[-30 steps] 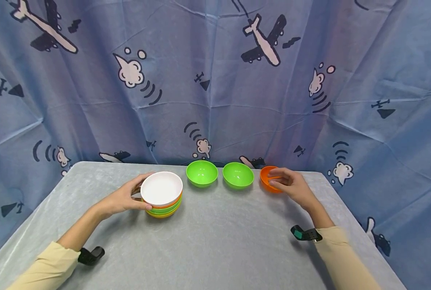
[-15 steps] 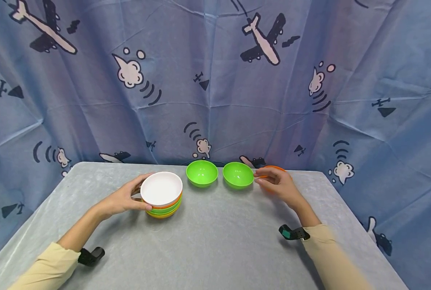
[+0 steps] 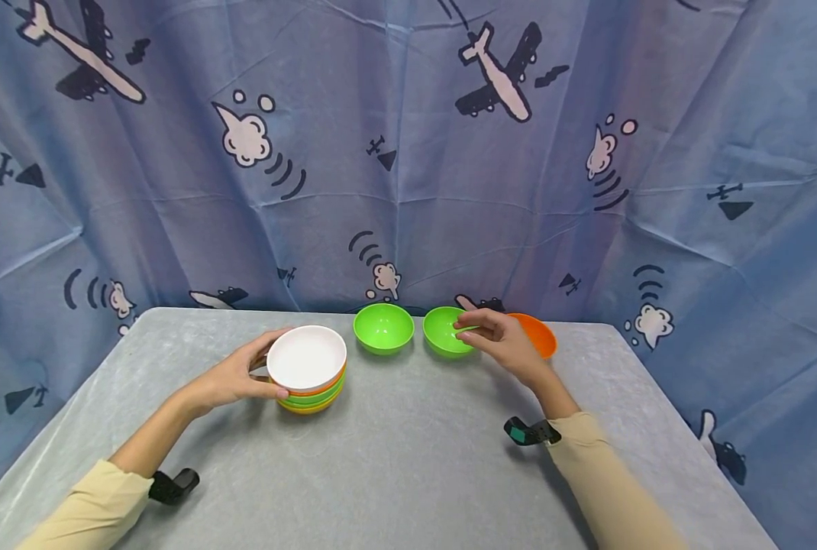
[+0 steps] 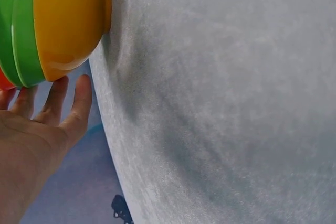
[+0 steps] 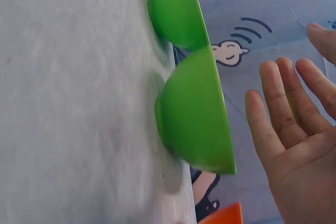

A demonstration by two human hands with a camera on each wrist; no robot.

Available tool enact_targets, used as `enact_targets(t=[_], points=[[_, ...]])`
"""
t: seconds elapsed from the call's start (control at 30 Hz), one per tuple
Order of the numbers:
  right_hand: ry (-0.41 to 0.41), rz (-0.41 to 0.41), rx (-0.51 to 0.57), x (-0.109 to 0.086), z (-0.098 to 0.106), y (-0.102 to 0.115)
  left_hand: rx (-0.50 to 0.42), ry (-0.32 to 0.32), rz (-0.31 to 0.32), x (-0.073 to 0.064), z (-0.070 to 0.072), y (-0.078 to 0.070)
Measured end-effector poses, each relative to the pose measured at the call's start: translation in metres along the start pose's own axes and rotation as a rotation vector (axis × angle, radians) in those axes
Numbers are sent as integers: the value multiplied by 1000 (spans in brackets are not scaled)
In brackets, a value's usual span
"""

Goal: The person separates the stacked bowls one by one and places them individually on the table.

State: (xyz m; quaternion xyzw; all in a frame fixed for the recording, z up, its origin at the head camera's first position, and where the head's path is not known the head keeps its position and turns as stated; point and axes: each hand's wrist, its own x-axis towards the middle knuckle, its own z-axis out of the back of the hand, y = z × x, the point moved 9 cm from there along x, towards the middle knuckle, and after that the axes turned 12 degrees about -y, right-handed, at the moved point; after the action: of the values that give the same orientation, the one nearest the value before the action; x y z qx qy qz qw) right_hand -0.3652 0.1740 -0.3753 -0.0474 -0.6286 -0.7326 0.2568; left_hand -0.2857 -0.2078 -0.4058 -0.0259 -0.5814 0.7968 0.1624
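Observation:
Near the left of the table stands a stack of nested bowls (image 3: 307, 359), white on top, with orange, green and yellow rims below. My left hand (image 3: 240, 372) grips its left side, thumb in front and fingers behind. In the left wrist view, the fingertips touch the stack's yellow and green bowls (image 4: 68, 24). My right hand (image 3: 501, 344) hovers over the right edge of a green bowl (image 3: 443, 332), fingers spread and holding nothing. The right wrist view shows a gap between that hand and the green bowl (image 5: 194, 114).
Another green bowl (image 3: 383, 330) stands left of the first, at the table's back edge. An orange bowl (image 3: 537, 336) is behind my right hand, partly hidden. A blue patterned curtain (image 3: 408, 153) hangs behind the grey table (image 3: 395, 458).
My right hand has moved left, from the orange bowl to above the right green bowl. The orange bowl now sits slightly farther right. My left hand and the stack have stayed put.

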Motion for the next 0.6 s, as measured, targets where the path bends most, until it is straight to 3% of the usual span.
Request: enact_targets(t=[0.6], points=[[35,-16,41,17,-41,2,5,7,20,0,0,0]])
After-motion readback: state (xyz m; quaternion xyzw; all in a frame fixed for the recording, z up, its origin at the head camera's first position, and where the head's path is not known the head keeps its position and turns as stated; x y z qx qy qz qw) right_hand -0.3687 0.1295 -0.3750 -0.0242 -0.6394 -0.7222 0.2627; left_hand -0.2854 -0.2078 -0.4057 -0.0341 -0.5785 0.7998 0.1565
